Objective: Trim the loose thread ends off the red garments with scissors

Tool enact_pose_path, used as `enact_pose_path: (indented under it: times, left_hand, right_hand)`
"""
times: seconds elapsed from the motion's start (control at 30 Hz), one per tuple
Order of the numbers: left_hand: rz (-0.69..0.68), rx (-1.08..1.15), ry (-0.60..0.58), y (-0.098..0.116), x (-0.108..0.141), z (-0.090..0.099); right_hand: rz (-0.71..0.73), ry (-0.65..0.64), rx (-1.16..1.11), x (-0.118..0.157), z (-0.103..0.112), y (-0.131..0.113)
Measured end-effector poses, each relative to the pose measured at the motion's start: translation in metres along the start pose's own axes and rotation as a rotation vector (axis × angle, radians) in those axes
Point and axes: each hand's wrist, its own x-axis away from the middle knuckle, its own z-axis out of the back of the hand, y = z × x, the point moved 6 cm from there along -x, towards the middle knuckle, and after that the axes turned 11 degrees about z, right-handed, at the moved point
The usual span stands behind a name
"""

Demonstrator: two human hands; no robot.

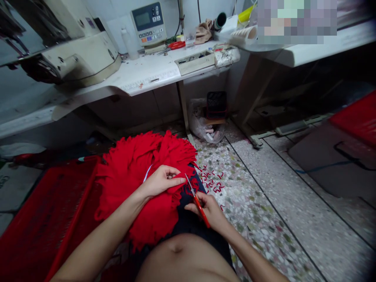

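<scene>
A large bundle of red fabric pieces [155, 219] lies across my lap, its edges ruffled. My left hand [166, 180] pinches the edge of one red piece between thumb and fingers, near the bundle's right side. Red-handled scissors [201, 211] are in my right hand [207, 209], just below and to the right of my left hand. Their blades point up and left and reach the fabric edge beside my left fingertips. A thin white strip [147, 173] shows on the bundle behind my left wrist.
Red thread scraps [217, 188] lie on the speckled floor [252, 207]. A red crate [35, 219] stands at left. Ahead are a sewing machine [85, 55] and control panel [149, 24] on a white table [149, 74], with a plastic bag [199, 121] below. A grey bin [329, 156] is at right.
</scene>
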Motion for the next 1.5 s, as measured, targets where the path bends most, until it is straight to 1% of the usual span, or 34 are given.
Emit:
enact_pose_path:
  times: [0.1, 0.2, 0.3, 0.4, 0.47, 0.63, 0.73, 0.8, 0.87, 1.03, 1.13, 1.3, 1.5]
  left_hand:
    - [-0.007, -0.005, -0.020, 0.000, -0.001, -0.002]
    - [0.009, -0.021, -0.052, -0.001, -0.003, -0.004]
    - [0.019, -0.052, -0.092, 0.000, -0.004, -0.008]
    - [0.020, -0.079, -0.131, 0.002, -0.003, -0.012]
    - [0.016, -0.095, -0.144, 0.005, -0.002, -0.015]
    - [0.021, -0.127, -0.169, 0.007, 0.000, -0.019]
    - [0.023, -0.097, -0.153, 0.006, 0.000, -0.018]
    - [0.019, -0.078, -0.133, 0.005, 0.000, -0.017]
    - [0.013, -0.065, -0.115, 0.005, 0.000, -0.015]
    - [-0.007, -0.060, -0.072, 0.005, 0.003, -0.012]
    - [-0.031, -0.063, -0.048, 0.005, 0.006, -0.009]
    - [-0.048, -0.103, 0.012, 0.002, 0.005, -0.007]
    - [-0.052, -0.114, -0.021, 0.001, 0.003, -0.010]
  right_hand:
    - [0.026, -0.044, -0.036, 0.004, -0.001, -0.001]
    - [0.100, -0.118, -0.059, 0.006, -0.002, -0.012]
    - [0.127, -0.139, -0.060, 0.004, -0.001, -0.021]
    - [0.127, -0.121, -0.041, 0.001, 0.001, -0.024]
    - [0.116, -0.097, -0.026, -0.001, 0.001, -0.021]
    - [0.024, 0.010, -0.026, 0.001, 0.001, 0.001]
    - [-0.017, 0.082, -0.080, 0.006, 0.000, 0.013]
    - [-0.030, 0.097, -0.123, 0.010, -0.001, 0.016]
    - [-0.024, 0.066, -0.136, 0.013, -0.001, 0.013]
    - [0.068, -0.039, -0.086, 0.015, 0.002, -0.001]
    - [0.074, -0.068, -0.078, 0.015, 0.002, -0.004]
    - [0.119, -0.087, 0.009, 0.014, 0.002, -0.011]
    - [0.134, -0.104, 0.085, 0.008, 0.000, -0.018]
